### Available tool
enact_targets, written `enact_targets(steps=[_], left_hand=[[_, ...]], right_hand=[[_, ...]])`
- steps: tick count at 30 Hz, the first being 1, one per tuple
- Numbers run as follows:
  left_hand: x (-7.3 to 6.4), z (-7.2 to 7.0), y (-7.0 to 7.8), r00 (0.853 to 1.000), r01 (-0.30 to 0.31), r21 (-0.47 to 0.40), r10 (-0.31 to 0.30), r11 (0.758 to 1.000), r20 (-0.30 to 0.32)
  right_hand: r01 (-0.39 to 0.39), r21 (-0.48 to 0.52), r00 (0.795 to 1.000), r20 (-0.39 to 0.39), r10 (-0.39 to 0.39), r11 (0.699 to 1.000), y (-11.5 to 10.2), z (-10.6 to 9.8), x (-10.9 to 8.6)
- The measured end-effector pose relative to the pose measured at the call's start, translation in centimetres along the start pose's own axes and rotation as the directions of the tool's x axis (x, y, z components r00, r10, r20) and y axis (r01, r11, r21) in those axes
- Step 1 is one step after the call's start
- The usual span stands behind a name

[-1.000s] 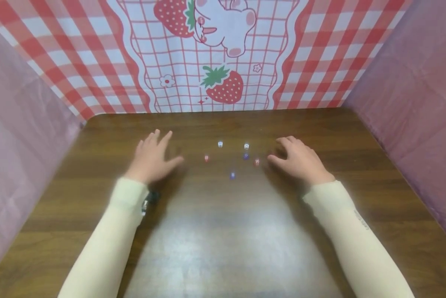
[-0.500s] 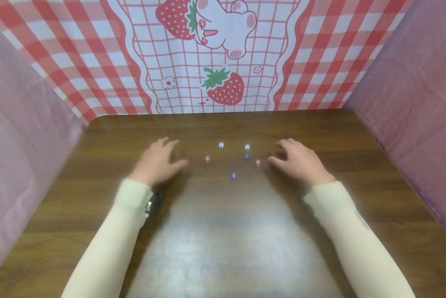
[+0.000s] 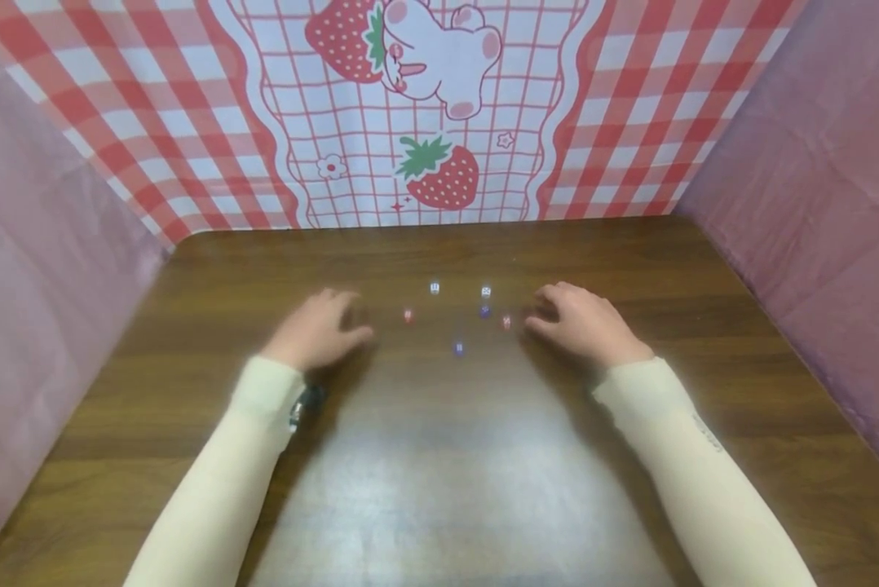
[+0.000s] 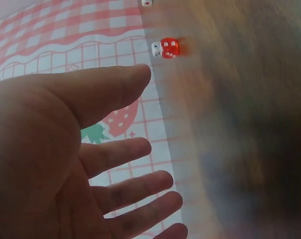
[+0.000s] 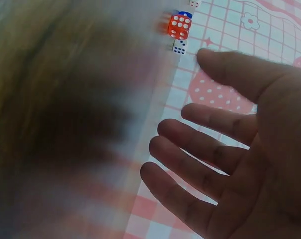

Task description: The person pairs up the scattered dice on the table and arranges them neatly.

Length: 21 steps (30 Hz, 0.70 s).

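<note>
Several small dice lie apart on the wooden table between the two hands. At the left is a red die, with a white die behind it. A second white die stands just behind a blue die, and another red die is to their right. Nearest the body lies a blue die. My left hand, fingers relaxed and holding nothing, is left of the left red die. My right hand is close to the right red die, its fingers loosely spread and bare in the right wrist view.
The brown wooden table reflects light at its front. A red-and-white checked cloth with strawberries hangs behind its far edge. Pink cloths hang at both sides. A dark object with a metallic part shows at the left wrist.
My left hand has come nearer the body and slightly to the right, and its fingers look less spread. The right hand has barely shifted. The dice keep their places.
</note>
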<state>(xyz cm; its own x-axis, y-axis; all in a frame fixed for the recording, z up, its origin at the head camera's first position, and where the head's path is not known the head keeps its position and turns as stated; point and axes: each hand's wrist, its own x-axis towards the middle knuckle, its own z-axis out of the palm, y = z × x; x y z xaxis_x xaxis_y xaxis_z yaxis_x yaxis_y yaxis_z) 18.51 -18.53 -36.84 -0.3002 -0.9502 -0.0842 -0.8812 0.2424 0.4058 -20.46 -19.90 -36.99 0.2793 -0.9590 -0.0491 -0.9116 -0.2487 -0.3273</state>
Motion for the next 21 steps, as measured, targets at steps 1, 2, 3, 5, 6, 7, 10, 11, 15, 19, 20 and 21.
enact_targets(steps=[1, 2, 3, 5, 6, 7, 10, 11, 15, 19, 20, 21], left_hand=[[0.0, 0.1, 0.1, 1.0, -0.007, -0.008, 0.007, 1.0, -0.001], [0.0, 0.2, 0.2, 1.0, -0.015, -0.018, 0.015, 1.0, -0.002], [0.0, 0.2, 0.3, 1.0, -0.02, -0.024, 0.02, 1.0, -0.004], [0.0, 0.4, 0.5, 1.0, -0.03, -0.031, 0.029, 0.999, -0.008], [0.1, 0.5, 0.6, 0.999, -0.035, -0.033, 0.035, 0.999, -0.007], [0.2, 0.6, 0.7, 0.999, -0.043, -0.035, 0.043, 0.998, -0.005], [0.9, 1.0, 1.1, 0.997, -0.077, -0.034, 0.077, 0.996, 0.002], [1.2, 1.1, 1.3, 0.996, -0.088, -0.037, 0.089, 0.995, 0.005], [2.2, 1.6, 2.1, 0.994, -0.111, -0.036, 0.112, 0.993, 0.014], [3.0, 1.9, 2.8, 0.99, -0.137, -0.039, 0.138, 0.99, 0.029], [3.1, 2.0, 2.9, 0.989, -0.144, -0.039, 0.145, 0.989, 0.032], [3.2, 2.0, 3.0, 0.988, -0.149, -0.044, 0.151, 0.988, 0.034]], right_hand=[[0.016, -0.013, 1.0, 0.0, -0.016, 1.0, 0.0, 0.1, 0.1], [0.032, -0.021, 0.999, -0.001, -0.032, 0.999, 0.0, 0.1, 0.2], [0.046, -0.031, 0.999, -0.003, -0.046, 0.998, -0.1, 0.1, 0.2], [0.068, -0.042, 0.998, -0.007, -0.069, 0.997, -0.3, 0.1, 0.4], [0.076, -0.041, 0.997, -0.01, -0.076, 0.996, -0.4, 0.0, 0.4], [0.075, -0.041, 0.997, -0.01, -0.076, 0.996, -0.6, 0.0, 0.5], [0.064, -0.028, 0.998, -0.004, -0.064, 0.998, -1.2, 0.1, 0.6], [0.06, -0.019, 0.998, 0.004, -0.06, 0.998, -1.4, 0.2, 0.7], [0.071, -0.003, 0.997, 0.043, -0.071, 0.997, -2.3, 0.4, 1.1], [0.069, -0.002, 0.995, 0.071, -0.068, 0.998, -2.7, 0.4, 1.1], [0.061, -0.001, 0.995, 0.076, -0.061, 0.998, -2.7, 0.4, 1.2], [0.057, 0.0, 0.995, 0.079, -0.057, 0.998, -2.8, 0.5, 1.2]])
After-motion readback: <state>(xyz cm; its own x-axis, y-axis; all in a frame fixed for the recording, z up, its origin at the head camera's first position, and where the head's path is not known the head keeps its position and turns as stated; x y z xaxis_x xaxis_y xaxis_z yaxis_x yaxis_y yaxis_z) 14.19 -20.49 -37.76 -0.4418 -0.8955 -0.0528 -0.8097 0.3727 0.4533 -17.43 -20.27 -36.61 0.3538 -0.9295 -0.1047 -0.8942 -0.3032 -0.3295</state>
